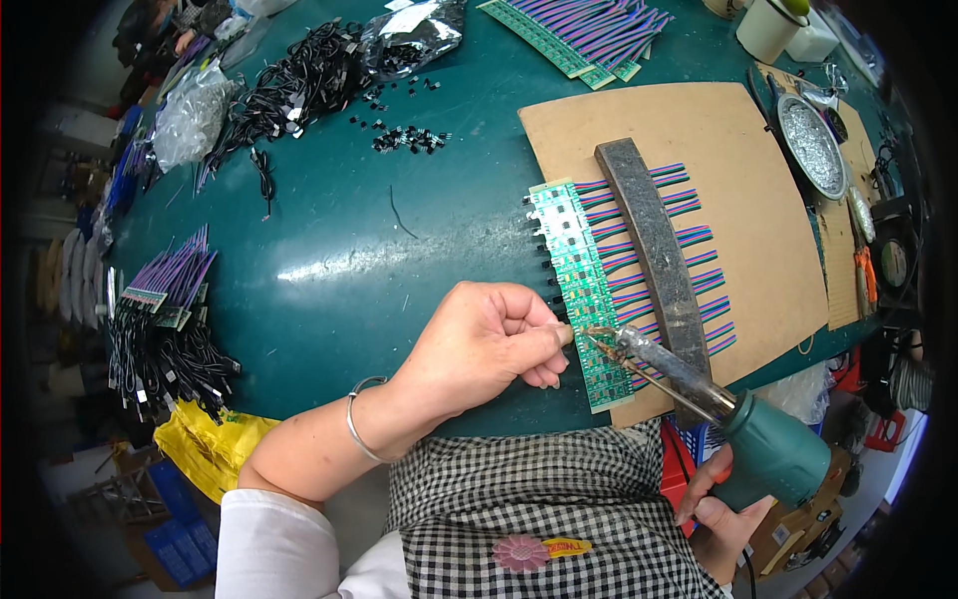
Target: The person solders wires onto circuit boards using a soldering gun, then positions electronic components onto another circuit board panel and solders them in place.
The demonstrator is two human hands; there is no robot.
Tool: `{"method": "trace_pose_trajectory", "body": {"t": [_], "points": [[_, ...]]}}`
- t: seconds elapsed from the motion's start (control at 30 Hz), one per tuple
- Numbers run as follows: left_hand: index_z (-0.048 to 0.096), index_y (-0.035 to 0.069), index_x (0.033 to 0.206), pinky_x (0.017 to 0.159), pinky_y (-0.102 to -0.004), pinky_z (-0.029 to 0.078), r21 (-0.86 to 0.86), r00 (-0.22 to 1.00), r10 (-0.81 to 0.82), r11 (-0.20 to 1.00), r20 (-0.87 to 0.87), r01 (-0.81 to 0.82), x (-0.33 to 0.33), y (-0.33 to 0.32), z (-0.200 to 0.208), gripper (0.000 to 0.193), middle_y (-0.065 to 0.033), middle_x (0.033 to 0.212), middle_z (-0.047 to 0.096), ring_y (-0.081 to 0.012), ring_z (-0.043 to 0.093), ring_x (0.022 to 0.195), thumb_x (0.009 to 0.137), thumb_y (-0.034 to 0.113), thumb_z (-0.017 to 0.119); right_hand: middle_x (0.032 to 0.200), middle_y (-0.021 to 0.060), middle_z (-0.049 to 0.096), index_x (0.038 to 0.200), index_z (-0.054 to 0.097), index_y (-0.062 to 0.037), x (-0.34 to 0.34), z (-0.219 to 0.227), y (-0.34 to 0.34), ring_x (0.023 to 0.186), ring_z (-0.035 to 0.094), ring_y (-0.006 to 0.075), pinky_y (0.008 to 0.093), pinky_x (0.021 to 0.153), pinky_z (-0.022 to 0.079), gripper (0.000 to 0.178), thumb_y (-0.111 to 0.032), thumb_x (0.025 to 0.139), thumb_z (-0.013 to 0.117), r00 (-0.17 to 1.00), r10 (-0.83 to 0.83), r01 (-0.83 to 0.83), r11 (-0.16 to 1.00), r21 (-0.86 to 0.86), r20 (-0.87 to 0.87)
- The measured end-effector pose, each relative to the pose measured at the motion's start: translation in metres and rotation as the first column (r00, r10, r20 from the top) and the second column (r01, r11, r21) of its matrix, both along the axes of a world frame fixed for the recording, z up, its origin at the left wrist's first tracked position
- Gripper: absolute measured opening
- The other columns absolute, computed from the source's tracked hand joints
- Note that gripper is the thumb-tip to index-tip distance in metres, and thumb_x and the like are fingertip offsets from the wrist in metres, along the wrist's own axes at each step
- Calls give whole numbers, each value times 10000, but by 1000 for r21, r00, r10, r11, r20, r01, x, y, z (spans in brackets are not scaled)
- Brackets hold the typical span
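Observation:
A green circuit board panel point(582, 285) lies at the left edge of a brown cardboard sheet point(758, 180). Small black parts stick out along the board's left side, and ribbons of coloured wires run from its right side under a dark metal bar point(651, 245). My left hand point(489, 344) pinches at the lower left edge of the board; whatever is between the fingertips is too small to make out. From the lower right, my right hand point(726, 514) grips a green soldering gun point(776, 451). Its tip is at the board, close to my left fingertips.
Loose black parts point(411, 138) and a heap of black cables point(309, 80) lie at the back left. More wired boards point(589, 35) rest at the back. A metal dish point(813, 148) sits at the right. Cables and wired boards point(165, 329) hang over the left edge.

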State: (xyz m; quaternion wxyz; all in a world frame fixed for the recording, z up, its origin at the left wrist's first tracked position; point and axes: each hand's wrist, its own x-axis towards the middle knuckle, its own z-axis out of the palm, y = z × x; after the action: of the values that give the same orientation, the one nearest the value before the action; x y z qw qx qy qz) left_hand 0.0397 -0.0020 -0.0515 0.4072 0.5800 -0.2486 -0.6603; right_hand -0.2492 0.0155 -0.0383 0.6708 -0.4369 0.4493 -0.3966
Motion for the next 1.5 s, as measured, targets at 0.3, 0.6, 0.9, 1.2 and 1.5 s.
{"method": "trace_pose_trajectory", "body": {"t": [0.3,0.6,0.9,1.2,1.5], "points": [[588,-44,791,563,-229,516,-11,1000,19,1000,-14,-19,0,2,-3,112,-96,686,636,-127,615,591,838,58,592,636,125,501,945,425,80,9,1,-3,430,516,179,283,356,472,402,-60,700,710,999,16,-16,1000,11,-33],[586,-45,786,558,-225,511,-10,1000,15,1000,1,-15,-1,1,-2,118,-94,684,634,-120,607,581,834,62,598,617,134,514,939,410,80,-6,-5,4,426,517,185,287,355,478,413,-27,675,710,1000,-15,15,1000,8,-8],[584,-38,779,552,-223,510,4,999,30,1000,34,-30,-1,2,0,113,-96,682,634,-123,608,577,832,60,602,583,121,509,1098,328,150,-2,-6,-13,378,491,167,275,324,465,570,-54,698,680,977,5,11,997,-74,215],[580,-45,782,551,-237,517,-27,998,39,999,48,-38,-6,1,-2,115,-108,697,634,-139,609,572,839,55,588,536,91,441,1177,305,117,-4,1,-55,365,447,156,238,331,426,580,-92,739,622,948,-114,189,953,-237,297],[591,-52,792,561,-235,518,-49,998,36,998,44,-34,-3,5,-2,113,-118,705,635,-143,611,585,839,51,592,616,23,456,1220,428,16,-16,18,-157,458,459,99,220,437,387,422,-115,834,539,863,-493,425,825,-372,-109]]}}
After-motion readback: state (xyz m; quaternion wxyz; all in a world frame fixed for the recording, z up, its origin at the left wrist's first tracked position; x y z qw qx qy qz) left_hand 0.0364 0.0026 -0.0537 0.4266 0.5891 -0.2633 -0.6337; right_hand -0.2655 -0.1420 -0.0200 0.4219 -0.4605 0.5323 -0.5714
